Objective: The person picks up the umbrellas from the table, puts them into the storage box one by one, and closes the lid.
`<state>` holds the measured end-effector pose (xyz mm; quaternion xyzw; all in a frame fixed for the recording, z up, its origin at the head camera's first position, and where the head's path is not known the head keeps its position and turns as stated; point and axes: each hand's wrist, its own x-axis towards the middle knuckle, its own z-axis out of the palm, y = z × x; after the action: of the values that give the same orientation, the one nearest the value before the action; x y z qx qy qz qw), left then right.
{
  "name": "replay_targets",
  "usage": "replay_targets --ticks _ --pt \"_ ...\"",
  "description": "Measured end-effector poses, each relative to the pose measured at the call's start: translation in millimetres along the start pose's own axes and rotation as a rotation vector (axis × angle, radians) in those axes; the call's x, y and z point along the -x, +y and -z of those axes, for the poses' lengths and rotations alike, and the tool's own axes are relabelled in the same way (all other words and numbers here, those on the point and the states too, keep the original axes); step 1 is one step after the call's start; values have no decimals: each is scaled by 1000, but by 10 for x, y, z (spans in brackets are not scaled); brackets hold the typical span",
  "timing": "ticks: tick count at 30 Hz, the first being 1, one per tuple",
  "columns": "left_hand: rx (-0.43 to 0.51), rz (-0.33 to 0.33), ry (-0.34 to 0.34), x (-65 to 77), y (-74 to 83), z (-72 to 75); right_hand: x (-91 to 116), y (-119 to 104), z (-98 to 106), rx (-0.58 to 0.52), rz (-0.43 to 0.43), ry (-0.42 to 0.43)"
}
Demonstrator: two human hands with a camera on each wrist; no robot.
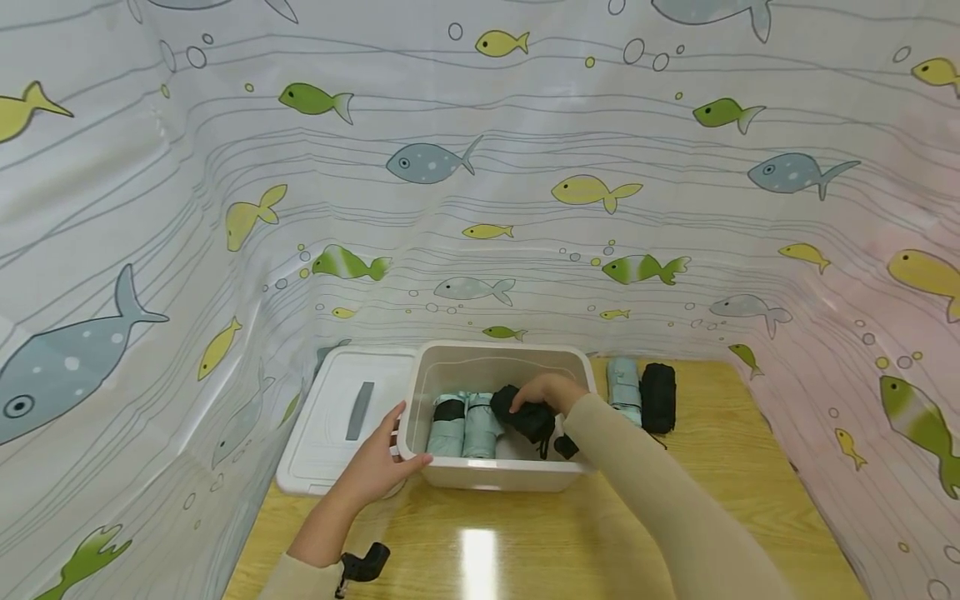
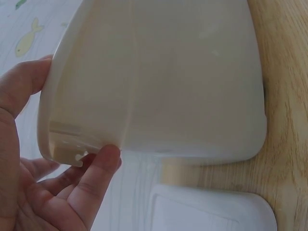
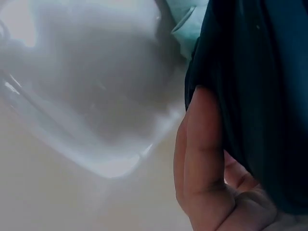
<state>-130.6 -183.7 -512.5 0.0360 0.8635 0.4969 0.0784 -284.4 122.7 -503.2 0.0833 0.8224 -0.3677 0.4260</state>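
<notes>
A white plastic storage bin (image 1: 495, 478) stands on the table, its inside facing the head camera. My left hand (image 1: 375, 460) grips its left rim near the front corner, thumb and fingers on either side in the left wrist view. Inside the bin, my right hand (image 1: 550, 390) holds a black rolled fabric bundle (image 1: 531, 422) with a dangling cord. The right wrist view shows fingers (image 3: 204, 139) pressed along the bundle's dark side. Two pale green rolls (image 1: 447, 440), one with a wide black band, lie side by side left of it. Another small black item (image 1: 566, 447) sits at the bin's right.
The white lid (image 1: 318, 425) with a grey handle lies left of the bin, partly behind it. To the right, a pale green roll (image 1: 624, 385) and a black roll (image 1: 658, 398) lie on the wooden table (image 1: 735, 467). A fish-patterned curtain (image 1: 510, 183) encloses the table.
</notes>
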Motion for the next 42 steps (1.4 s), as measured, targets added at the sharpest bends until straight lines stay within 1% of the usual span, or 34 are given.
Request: replay_targets --ticks 3,5,6,13,18,21,26,29,33,37,42 --pt "-1 -3 9 3 -12 -2 -33 16 -25 16 -1 30" --pt "1 -8 12 5 -18 -6 -51 34 -49 8 -5 45" --pt "0 -15 13 7 -23 -7 -60 42 -61 1 -9 44" --pt "-4 -12 18 19 -18 -14 -79 62 -125 68 46 28" --pt "-10 -7 16 14 -14 -14 -70 38 -182 -11 25 9" --pt "-7 -4 10 7 -8 -15 -78 17 -215 -40 13 5" --pt "-16 -9 1 1 5 -24 -108 4 -233 -89 -28 38" --pt "-22 -5 -1 0 9 -26 -116 2 -236 -161 -61 34" --pt "-17 -4 2 7 13 -21 -111 -16 -255 -232 -95 4" --pt "-16 -2 1 10 14 -18 -101 -57 -267 -244 -117 -5" --pt "-10 5 7 10 12 -16 -85 -122 -317 -281 -104 7"
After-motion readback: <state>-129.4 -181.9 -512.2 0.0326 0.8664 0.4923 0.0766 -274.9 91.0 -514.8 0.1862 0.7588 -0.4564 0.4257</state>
